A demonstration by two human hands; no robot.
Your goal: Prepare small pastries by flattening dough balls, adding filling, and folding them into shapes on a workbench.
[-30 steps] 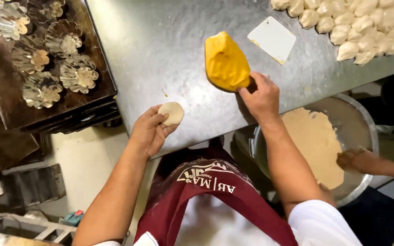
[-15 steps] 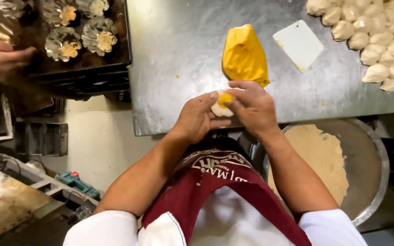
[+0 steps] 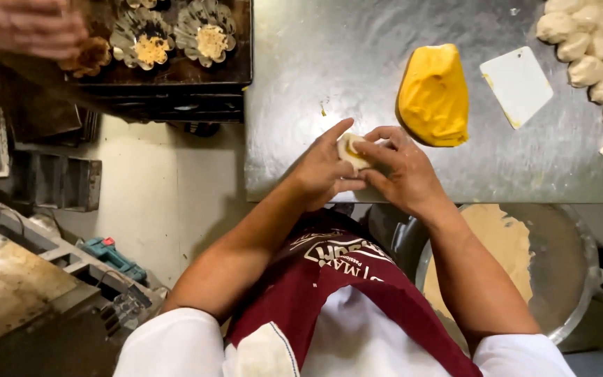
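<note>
Several zones fill the frame, taken from left to right. At the lower left lie a worn wooden board point(image 3: 8, 293) and a teal hand tool point(image 3: 109, 257) on a pale floor point(image 3: 148, 202). At the upper left another person's blurred hand point(image 3: 26, 28) hovers over a dark baking tray point(image 3: 176, 63) that carries fluted metal moulds with yellow crumbly filling point(image 3: 207, 35); the tray sits on a stack of similar dark trays. Right of it begins the scuffed steel worktop point(image 3: 315, 63), dull grey and lightly streaked. At its near edge, in mid-frame, the left hand point(image 3: 322, 171) and the right hand point(image 3: 403, 171) meet around a small pale round of dough with a yellow centre point(image 3: 350, 149); the fingers of both hands are curled closed on it, pinching it from either side. Just beyond the right hand rests a big yellow lump of filling point(image 3: 434, 94), then a white plastic scraper point(image 3: 518, 84), and at the upper right a heap of pale dough portions point(image 3: 594, 49). Below the worktop, lower right, a round steel bowl point(image 3: 567, 258) holds a tan dough mass point(image 3: 497, 241).
</note>
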